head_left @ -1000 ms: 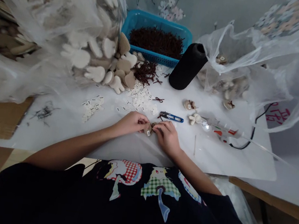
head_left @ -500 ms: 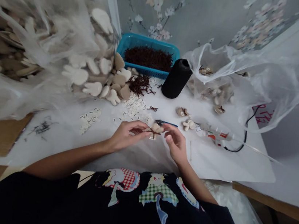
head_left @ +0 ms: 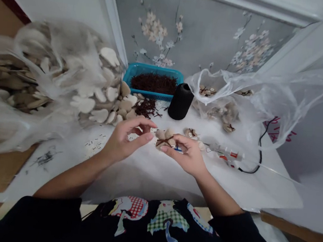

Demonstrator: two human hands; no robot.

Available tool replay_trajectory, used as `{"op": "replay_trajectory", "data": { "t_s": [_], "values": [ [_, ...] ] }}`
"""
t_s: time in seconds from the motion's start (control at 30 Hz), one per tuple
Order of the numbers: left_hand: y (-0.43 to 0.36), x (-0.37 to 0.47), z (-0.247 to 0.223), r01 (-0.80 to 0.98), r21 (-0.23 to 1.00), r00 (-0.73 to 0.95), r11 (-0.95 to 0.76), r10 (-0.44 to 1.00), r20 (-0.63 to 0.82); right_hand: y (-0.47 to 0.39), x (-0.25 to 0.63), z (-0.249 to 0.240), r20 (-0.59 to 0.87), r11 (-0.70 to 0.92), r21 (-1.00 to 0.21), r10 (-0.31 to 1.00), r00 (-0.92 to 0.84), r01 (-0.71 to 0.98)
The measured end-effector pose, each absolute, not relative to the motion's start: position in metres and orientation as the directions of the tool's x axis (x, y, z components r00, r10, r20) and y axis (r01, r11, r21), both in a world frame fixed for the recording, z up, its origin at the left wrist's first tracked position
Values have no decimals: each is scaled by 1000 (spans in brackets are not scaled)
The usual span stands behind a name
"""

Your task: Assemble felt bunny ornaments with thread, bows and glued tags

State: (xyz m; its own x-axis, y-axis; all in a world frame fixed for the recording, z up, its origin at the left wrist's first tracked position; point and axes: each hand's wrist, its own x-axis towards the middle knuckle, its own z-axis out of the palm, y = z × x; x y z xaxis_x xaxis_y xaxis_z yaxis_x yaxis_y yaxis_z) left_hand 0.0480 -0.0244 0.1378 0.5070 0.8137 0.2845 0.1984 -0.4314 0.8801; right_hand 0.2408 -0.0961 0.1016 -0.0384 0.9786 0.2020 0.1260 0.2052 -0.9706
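Observation:
My right hand (head_left: 188, 152) pinches a small beige fabric bunny-shaped piece (head_left: 169, 133) between thumb and fingers. A thin dark-brown bow (head_left: 165, 140) lies across its front. Just left of the piece is my left hand (head_left: 128, 138), its thumb and forefinger apart with a gap between them. Behind my hands lie small white printed labels (head_left: 95, 144), partly covered by the left hand. A blue tool (head_left: 178, 149) shows a little beyond the right fingers. Another finished-looking piece with a bow and label (head_left: 191, 133) rests beyond the right hand.
A blue basket (head_left: 153, 95) holds many brown bows, beside a black cone of thread (head_left: 181, 103). Beige and white fabric shapes (head_left: 99, 115) spill from plastic bags at left. A clear bag (head_left: 225, 109) of bowed pieces and a glue gun (head_left: 228, 153) with its cord are at right.
My left fingers have come off the bunny-shaped piece and moved left; the right hand now holds it alone, turned more upright. The camera view has tilted up.

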Motion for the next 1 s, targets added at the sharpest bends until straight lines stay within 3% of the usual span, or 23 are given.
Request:
{"op": "replay_trajectory", "data": {
  "t_s": [0.13, 0.33, 0.43, 0.63, 0.83, 0.93, 1.0],
  "values": [
    [-23, 47, 175, 294, 799, 473, -525, 806, 355, -92, 242, 137, 225, 234, -952, 972, -67, 196],
    [-28, 44, 191, 285, 815, 309, -504, 854, 420, -91, 242, 163, 291, 280, -947, 955, 51, 157],
    [-27, 43, 193, 267, 769, 359, -581, 801, 480, -91, 244, 161, 385, 358, -903, 919, 81, 237],
    [-21, 46, 200, 253, 399, 582, -881, 468, 665, -90, 249, 158, 655, 566, -671, 755, 25, 480],
    [-5, 40, 199, 189, 89, 648, -978, 192, 737, -88, 256, 160, 798, 656, -480, 602, -20, 582],
    [3, 38, 199, 145, 47, 691, -988, 135, 711, -84, 259, 157, 857, 668, -358, 512, -54, 652],
    [6, 40, 201, 146, 150, 676, -978, 209, 707, -82, 261, 153, 890, 669, -277, 450, -79, 689]
  ]
}}
